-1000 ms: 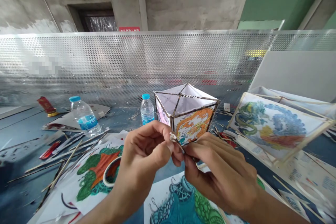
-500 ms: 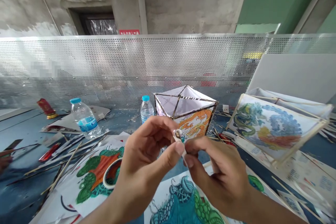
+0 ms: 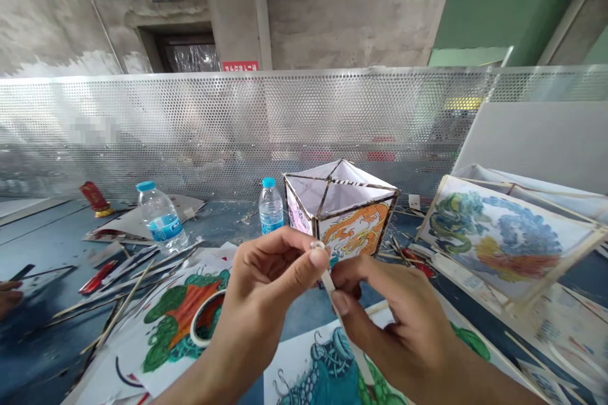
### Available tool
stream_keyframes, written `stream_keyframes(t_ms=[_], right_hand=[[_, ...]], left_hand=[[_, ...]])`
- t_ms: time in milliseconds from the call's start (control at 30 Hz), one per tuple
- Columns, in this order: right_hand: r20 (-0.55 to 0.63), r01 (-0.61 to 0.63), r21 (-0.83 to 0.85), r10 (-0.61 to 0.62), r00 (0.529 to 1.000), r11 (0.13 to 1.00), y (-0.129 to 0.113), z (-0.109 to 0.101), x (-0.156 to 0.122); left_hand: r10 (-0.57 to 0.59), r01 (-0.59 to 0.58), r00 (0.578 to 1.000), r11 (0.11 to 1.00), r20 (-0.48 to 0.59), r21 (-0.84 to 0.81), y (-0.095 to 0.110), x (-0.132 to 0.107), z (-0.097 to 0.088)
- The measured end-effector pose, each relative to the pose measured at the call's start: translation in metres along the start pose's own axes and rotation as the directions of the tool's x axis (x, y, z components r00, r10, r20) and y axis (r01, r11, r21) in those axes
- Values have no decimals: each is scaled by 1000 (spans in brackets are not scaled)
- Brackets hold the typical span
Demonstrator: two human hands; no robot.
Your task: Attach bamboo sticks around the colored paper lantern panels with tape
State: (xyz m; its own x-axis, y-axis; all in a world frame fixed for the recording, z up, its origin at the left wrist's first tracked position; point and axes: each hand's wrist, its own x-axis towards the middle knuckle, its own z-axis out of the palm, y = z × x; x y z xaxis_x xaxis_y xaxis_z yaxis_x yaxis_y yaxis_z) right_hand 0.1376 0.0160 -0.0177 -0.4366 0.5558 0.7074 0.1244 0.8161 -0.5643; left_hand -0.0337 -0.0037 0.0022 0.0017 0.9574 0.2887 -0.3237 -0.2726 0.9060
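My left hand (image 3: 266, 291) and my right hand (image 3: 389, 323) meet in front of me, both pinched on a thin pale stick (image 3: 327, 280) with a curl of tape at its top end. The stick runs down and to the right between my fingers. Just behind them stands a square paper lantern (image 3: 344, 215) with an orange dragon on its front panel and a thin stick frame. Coloured drawings (image 3: 327, 367) lie on the table under my hands, and a roll of tape (image 3: 202, 316) rests on the left drawing.
Two water bottles (image 3: 161, 218) (image 3: 270, 205) stand on the blue table (image 3: 47, 240). Loose sticks (image 3: 118, 294) lie at the left. A large framed dragon panel (image 3: 498, 240) leans at the right. A perforated metal screen (image 3: 237, 126) runs behind. Another person's hand (image 3: 7, 294) shows at the far left edge.
My hands have drawn slightly apart and the stick now shows longer between them. The view has tipped a little downward.
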Motion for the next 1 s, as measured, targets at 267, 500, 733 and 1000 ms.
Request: stream_keyframes(t_ms=[267, 500, 733, 1000], right_hand=[[242, -474, 428, 407, 881, 770, -5, 3, -1], [400, -525, 806, 401, 824, 274, -6, 4, 2], [381, -473, 854, 359, 852, 216, -9, 8, 2], [388, -465, 839, 287, 876, 284, 5, -4, 6]], left_hand=[[193, -205, 958, 978, -212, -37, 13, 23, -15], [109, -57, 947, 983, 302, -176, -15, 19, -6], [191, -115, 919, 967, 346, -228, -22, 22, -10], [408, -378, 890, 910, 205, -172, -6, 20, -13]])
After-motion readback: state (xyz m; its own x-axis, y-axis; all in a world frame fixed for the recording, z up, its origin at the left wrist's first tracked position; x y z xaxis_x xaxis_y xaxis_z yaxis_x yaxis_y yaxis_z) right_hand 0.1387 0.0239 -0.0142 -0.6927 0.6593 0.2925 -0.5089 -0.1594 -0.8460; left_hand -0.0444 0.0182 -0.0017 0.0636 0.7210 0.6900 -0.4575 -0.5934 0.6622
